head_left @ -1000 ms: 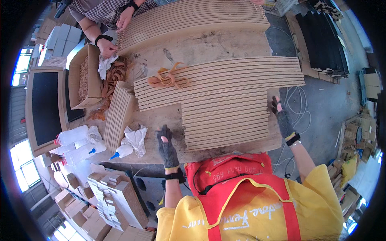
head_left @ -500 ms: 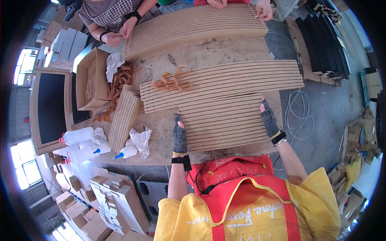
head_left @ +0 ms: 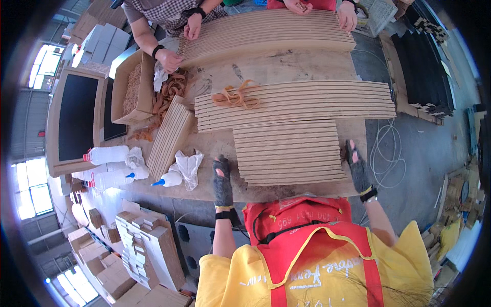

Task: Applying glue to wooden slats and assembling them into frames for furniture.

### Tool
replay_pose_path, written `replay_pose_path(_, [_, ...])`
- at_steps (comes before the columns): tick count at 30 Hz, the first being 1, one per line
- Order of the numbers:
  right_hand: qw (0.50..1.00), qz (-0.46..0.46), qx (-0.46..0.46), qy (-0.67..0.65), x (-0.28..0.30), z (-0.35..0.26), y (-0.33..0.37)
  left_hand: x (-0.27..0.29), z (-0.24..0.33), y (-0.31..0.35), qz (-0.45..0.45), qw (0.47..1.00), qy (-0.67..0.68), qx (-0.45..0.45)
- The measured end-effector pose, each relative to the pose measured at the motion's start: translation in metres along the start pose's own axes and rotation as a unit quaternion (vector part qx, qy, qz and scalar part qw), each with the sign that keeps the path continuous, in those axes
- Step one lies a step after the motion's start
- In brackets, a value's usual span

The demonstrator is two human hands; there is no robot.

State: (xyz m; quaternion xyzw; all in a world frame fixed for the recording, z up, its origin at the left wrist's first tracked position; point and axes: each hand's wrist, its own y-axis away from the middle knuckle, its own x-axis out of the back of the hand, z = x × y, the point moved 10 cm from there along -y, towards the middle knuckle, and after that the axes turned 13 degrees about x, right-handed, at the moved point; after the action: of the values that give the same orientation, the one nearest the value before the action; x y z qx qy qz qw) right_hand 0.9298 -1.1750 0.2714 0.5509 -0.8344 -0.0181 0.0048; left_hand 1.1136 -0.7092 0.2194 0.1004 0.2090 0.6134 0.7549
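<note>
A row of light wooden strips (head_left: 289,153) lies side by side in front of me, their left ends slightly uneven. My left hand (head_left: 222,181), in a grey fingerless glove, is just off their left ends with its fingers loosely extended and nothing in them. Off the right ends, my right hand (head_left: 359,169), gloved alike, is also open and apart from the wood. Behind this row, nearly against it, lies a longer row of strips (head_left: 317,100). A loose tangle of orange-brown bands (head_left: 236,96) rests on the left part of that longer row.
Two people's hands (head_left: 170,60) (head_left: 348,18) work at a far stack of strips (head_left: 271,33). On the left are a carton of small wooden pieces (head_left: 117,112), a slanted strip bundle (head_left: 171,135), a blue-tipped bottle (head_left: 170,179) and clear jugs (head_left: 110,155). A cable (head_left: 391,153) lies on the floor.
Both my hands have let go of the near row's ends and moved outward. The view has shifted slightly. At the far stack, the left-hand person's hands have moved apart.
</note>
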Motion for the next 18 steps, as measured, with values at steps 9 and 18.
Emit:
replay_pose_path(9, [0.993, 0.072, 0.04, 0.088, -0.023, 0.015, 0.019, -0.042, -0.029, 0.033, 0.031, 0.999, -0.019, 0.037])
replay_pose_path(18, [0.978, -0.03, 0.093, 0.183, -0.054, -0.102, -0.009, -0.068, 0.129, 0.088, -0.074, 0.872, 0.472, -0.108])
